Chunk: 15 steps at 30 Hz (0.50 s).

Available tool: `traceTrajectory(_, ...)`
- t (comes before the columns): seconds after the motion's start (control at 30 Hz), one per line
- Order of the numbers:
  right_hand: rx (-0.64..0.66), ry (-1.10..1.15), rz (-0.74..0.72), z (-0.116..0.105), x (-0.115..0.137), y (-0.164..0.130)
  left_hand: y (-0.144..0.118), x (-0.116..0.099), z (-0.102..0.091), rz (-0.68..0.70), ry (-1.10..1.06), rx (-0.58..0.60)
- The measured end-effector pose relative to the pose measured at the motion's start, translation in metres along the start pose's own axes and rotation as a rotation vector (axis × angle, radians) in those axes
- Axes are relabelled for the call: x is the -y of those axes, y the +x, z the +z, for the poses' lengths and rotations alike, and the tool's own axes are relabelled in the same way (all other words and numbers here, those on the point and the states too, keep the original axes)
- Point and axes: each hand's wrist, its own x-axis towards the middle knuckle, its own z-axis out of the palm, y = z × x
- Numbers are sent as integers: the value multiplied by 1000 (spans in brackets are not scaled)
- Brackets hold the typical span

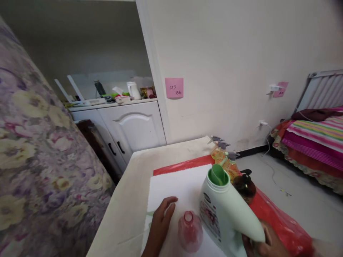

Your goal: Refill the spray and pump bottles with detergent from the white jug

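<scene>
With my right hand [264,242] I grip the handle of a large pale green detergent jug [226,207]. The jug is uncapped, and its green pouring spout [218,175] shows inside the neck. Just left of it a small see-through pink bottle [190,233] stands upright, its narrow mouth open. My left hand [164,212] is to the left of the pink bottle, apart from it, thumb and fingers spread and nothing in them. A white sheet [163,185] lies beneath these things, over red plastic [177,164].
Spray bottles [218,153] with yellow and orange liquid and a dark brown pump bottle [245,187] line the table's right edge, behind the jug. A flowered curtain [40,160] hangs at left. Beyond the table are a white cabinet [134,125] and a bed [316,142].
</scene>
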Motion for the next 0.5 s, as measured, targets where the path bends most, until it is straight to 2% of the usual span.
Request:
traceTrajectory(0.07,137,74,-6,0,5,1,-6,-11,3,26,-63,58)
traceTrajectory(0.13,216,130,-10,1,14,2,-10,-21,4,69,-112,145)
traceTrajectory(0.27,168,84,-27,10,31,3,-21,-37,7,103,-144,256)
traceTrajectory(0.5,88,-16,-33,26,58,10,-32,-46,12,178,-199,254)
